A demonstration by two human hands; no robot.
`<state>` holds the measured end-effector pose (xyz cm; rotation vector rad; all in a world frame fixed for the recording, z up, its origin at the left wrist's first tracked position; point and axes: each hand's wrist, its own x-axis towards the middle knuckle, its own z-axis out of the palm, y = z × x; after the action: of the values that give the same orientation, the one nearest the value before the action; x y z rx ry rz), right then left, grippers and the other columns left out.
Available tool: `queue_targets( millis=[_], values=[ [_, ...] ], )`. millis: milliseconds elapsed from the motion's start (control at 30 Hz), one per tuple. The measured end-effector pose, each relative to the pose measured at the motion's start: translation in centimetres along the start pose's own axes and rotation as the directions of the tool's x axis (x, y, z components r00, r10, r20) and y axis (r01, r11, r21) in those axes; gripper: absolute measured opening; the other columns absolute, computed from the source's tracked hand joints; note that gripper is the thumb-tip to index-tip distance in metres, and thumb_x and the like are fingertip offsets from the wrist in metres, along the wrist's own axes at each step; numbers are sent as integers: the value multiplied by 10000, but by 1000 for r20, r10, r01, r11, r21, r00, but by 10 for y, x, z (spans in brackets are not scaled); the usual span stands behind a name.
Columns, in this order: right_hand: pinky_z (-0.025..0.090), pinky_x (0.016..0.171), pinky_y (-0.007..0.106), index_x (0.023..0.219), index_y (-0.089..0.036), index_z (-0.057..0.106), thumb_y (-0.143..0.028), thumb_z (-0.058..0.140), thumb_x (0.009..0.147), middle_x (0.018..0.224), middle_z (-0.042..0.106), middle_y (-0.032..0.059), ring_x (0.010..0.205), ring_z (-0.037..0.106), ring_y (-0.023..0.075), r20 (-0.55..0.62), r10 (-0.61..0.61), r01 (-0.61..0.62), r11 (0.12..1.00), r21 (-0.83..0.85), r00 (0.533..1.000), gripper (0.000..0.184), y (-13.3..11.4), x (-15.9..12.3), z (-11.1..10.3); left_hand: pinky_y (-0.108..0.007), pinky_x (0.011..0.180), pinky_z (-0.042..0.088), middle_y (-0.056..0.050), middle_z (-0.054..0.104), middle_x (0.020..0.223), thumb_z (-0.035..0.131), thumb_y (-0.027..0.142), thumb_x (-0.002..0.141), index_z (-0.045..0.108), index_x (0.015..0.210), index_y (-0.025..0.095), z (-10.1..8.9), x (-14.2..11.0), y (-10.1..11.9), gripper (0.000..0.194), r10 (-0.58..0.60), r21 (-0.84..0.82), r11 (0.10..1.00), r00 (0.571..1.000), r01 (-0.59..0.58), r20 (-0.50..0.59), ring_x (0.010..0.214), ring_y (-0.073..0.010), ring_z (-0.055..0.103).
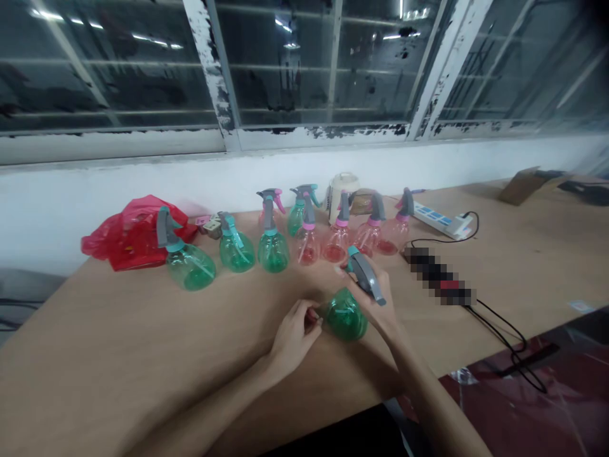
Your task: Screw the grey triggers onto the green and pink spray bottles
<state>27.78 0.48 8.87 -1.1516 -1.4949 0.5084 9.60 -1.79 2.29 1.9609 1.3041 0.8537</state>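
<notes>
A green spray bottle [345, 315] with a grey and teal trigger head is tilted over the wooden table [143, 355]. My right hand [380, 304] is wrapped round its neck just below the head. My left hand [295, 333] has its fingers curled and pinched against the bottle's left side. Behind them stands a row of several spray bottles, green ones [273, 251] to the left and pink ones [337, 244] to the right.
A red plastic bag [128, 238] lies at the back left by the wall. A white power strip [442, 220] and black cables [499, 324] lie at the right. A cream kettle [340, 188] stands behind the bottles. A dark red sheet [537, 400] covers the near right corner.
</notes>
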Motion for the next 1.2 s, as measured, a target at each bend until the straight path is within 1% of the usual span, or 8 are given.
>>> queue_targets(
  millis=[200,433,600,733,867,967,1067,1200],
  values=[
    [441,534,275,758,-210,551,-350,631,816,679,574,1,596,560,157,-31,-19,18,999,-28,999,171,-1,-1,0,-326,762,495,-32,601,869,525,138,808,554,979,186,1,1,0,180,16,27,999,1000,-16,4,811,-178,612],
    [481,726,354,895,-215,577,-363,643,827,853,603,31,800,596,210,-46,-125,123,991,-45,991,176,-1,-2,5,-331,781,499,-24,599,894,526,101,794,549,992,189,2,0,-3,218,33,76,997,999,-34,22,828,-174,609],
    [446,669,326,833,-222,528,-344,665,816,761,497,-15,706,515,174,-80,-132,128,990,-54,988,184,0,-1,8,-340,787,501,-33,597,922,508,67,786,546,999,187,2,1,-4,248,40,113,993,998,-44,41,844,-179,610],
    [441,668,315,846,-215,538,-340,667,811,773,533,-9,715,536,171,-67,-114,111,993,-44,991,182,-1,0,8,-341,776,508,-31,603,923,515,60,771,548,999,189,2,1,-3,264,31,145,989,998,-38,49,840,-184,617],
    [423,596,283,823,-207,569,-318,630,837,699,563,-20,614,538,144,-40,-65,64,998,-23,997,128,-3,0,9,-350,782,514,-27,603,913,517,47,755,545,999,192,3,1,-2,285,13,174,985,999,-21,43,844,-189,621],
    [406,561,274,776,-207,554,-306,609,845,663,548,-26,571,522,134,-35,-69,68,997,-26,997,133,-2,1,10,-347,789,515,-23,603,910,518,35,745,539,1006,195,4,1,-1,307,7,184,983,999,-16,46,846,-185,624],
    [407,557,281,779,-209,543,-317,614,839,685,551,-20,578,522,139,-39,-79,78,996,-34,996,142,-2,2,10,-353,784,516,-25,605,902,519,35,740,540,999,192,4,1,-1,303,1,194,981,998,-12,55,846,-192,625],
    [448,636,317,813,-214,563,-338,631,828,783,575,6,686,557,172,-29,-119,117,992,-47,992,142,-2,3,11,-363,786,514,-32,610,913,516,41,739,535,1000,193,3,1,1,303,-10,206,979,998,-2,59,861,-203,628]
  ],
)
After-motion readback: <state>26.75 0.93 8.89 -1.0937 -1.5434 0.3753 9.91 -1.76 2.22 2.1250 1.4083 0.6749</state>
